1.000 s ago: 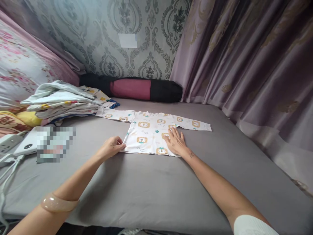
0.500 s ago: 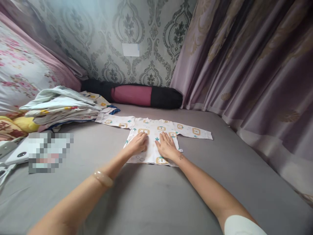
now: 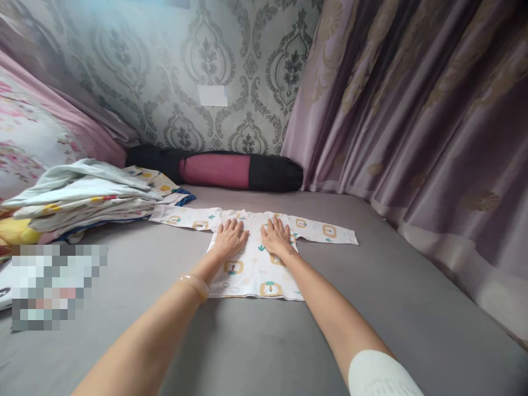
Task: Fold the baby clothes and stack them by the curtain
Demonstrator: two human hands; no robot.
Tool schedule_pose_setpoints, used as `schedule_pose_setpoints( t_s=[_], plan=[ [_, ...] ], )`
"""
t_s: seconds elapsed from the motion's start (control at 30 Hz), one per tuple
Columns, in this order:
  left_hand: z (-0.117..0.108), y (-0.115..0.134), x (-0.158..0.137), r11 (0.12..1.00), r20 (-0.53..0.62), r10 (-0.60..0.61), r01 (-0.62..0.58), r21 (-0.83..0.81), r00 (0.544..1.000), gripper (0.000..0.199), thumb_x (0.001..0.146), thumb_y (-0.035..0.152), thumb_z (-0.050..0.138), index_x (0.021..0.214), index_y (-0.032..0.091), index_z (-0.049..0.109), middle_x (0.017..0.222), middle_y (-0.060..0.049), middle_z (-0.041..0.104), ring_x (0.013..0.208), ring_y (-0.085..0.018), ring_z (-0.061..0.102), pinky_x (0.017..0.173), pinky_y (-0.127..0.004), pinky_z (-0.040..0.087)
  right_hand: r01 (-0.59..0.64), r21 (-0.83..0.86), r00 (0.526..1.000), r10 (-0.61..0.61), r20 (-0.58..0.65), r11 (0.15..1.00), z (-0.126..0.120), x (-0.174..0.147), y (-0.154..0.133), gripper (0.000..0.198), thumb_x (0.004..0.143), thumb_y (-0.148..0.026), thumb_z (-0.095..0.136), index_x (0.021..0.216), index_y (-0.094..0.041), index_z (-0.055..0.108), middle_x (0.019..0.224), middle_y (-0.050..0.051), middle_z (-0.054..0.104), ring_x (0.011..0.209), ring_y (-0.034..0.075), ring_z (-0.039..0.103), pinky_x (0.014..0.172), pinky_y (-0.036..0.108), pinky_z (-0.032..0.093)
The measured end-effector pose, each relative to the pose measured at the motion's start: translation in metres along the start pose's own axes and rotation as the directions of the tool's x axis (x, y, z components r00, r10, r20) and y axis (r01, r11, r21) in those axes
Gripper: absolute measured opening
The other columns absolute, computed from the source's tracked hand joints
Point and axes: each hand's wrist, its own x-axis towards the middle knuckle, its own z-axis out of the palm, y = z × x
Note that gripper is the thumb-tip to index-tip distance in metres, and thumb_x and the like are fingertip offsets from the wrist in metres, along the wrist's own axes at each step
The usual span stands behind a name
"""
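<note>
"White shirt [image 3: 249, 275]: where is it?"
"Spread on the grey sheet [image 3: 371, 291] before you; your left hand [image 3: 231, 237] and right hand [image 3: 277, 235] lie open, flat upon its chest, gripping nothing."

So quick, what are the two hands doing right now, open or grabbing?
Left hand: open, palm down on the white printed long-sleeved shirt, gripping nothing.
Right hand: open too, palm down on the same shirt.

Can see black and maroon roll [image 3: 214, 171] lying before patterned wall [image 3: 159, 71], purple curtain [image 3: 396, 115] at right, floral cushion [image 3: 25, 140] at left.
</note>
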Motion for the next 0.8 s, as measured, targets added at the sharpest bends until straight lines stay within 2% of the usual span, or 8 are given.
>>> schedule_pose_setpoints(
  t_s=[0.17, 0.33, 0.47, 0.6, 0.8],
  plan=[
    [-0.001, 0.001, 0.012, 1.000, -0.024, -0.014, 0.015, 0.007, 1.000, 0.055, 0.095, 0.048, 0.031, 0.141, 0.017, 0.042, 0.149, -0.015, 0.040, 0.138, -0.036, 0.030, 0.110, -0.052, 0.022, -0.044, -0.011, 0.997, 0.043, -0.068, 0.999, 0.000, 0.013, 0.001, 0.064, 0.098, -0.045, 0.023, 0.152, -0.010, 0.025, 0.160, 0.016, 0.016, 0.146, 0.029, 0.011, 0.115, 0.048, 0.005],
    [-0.001, 0.001, 0.014, 1.000, -0.044, 0.006, -0.007, -0.006, 0.999, 0.055, 0.095, 0.046, 0.033, 0.141, 0.017, 0.042, 0.148, -0.016, 0.041, 0.138, -0.037, 0.031, 0.110, -0.053, 0.021, -0.060, -0.039, 0.981, 0.051, -0.186, 0.997, -0.001, 0.020, 0.001, 0.059, 0.096, -0.046, 0.029, 0.147, -0.017, 0.036, 0.153, 0.016, 0.032, 0.137, 0.031, 0.029, 0.108, 0.045, 0.021],
    [0.000, 0.000, 0.012, 1.000, -0.054, 0.005, -0.005, -0.007, 0.999, 0.054, 0.095, 0.046, 0.033, 0.141, 0.019, 0.042, 0.148, -0.014, 0.041, 0.139, -0.035, 0.030, 0.111, -0.051, 0.021, -0.065, -0.055, 0.977, 0.052, -0.207, 0.996, -0.002, 0.021, -0.001, 0.058, 0.096, -0.047, 0.031, 0.145, -0.018, 0.039, 0.149, 0.016, 0.037, 0.131, 0.032, 0.034, 0.105, 0.045, 0.024],
    [-0.002, 0.000, 0.011, 1.000, -0.054, 0.006, -0.006, 0.007, 0.999, 0.054, 0.095, 0.046, 0.033, 0.142, 0.019, 0.042, 0.148, -0.014, 0.042, 0.139, -0.035, 0.031, 0.111, -0.051, 0.021, -0.065, -0.041, 0.980, 0.056, -0.189, 0.997, -0.002, 0.020, -0.001, 0.058, 0.097, -0.047, 0.032, 0.147, -0.018, 0.036, 0.152, 0.015, 0.034, 0.135, 0.030, 0.030, 0.108, 0.044, 0.021],
    [-0.003, -0.001, 0.012, 1.000, -0.005, 0.007, -0.006, 0.030, 1.000, 0.059, 0.095, 0.048, 0.029, 0.144, 0.017, 0.040, 0.151, -0.014, 0.038, 0.139, -0.036, 0.030, 0.112, -0.049, 0.021, -0.003, 0.046, 0.999, 0.005, -0.042, 0.999, -0.008, 0.008, 0.011, 0.055, 0.097, -0.042, 0.033, 0.147, -0.019, 0.038, 0.159, 0.010, 0.023, 0.144, 0.027, 0.019, 0.115, 0.042, 0.012]
  ],
)
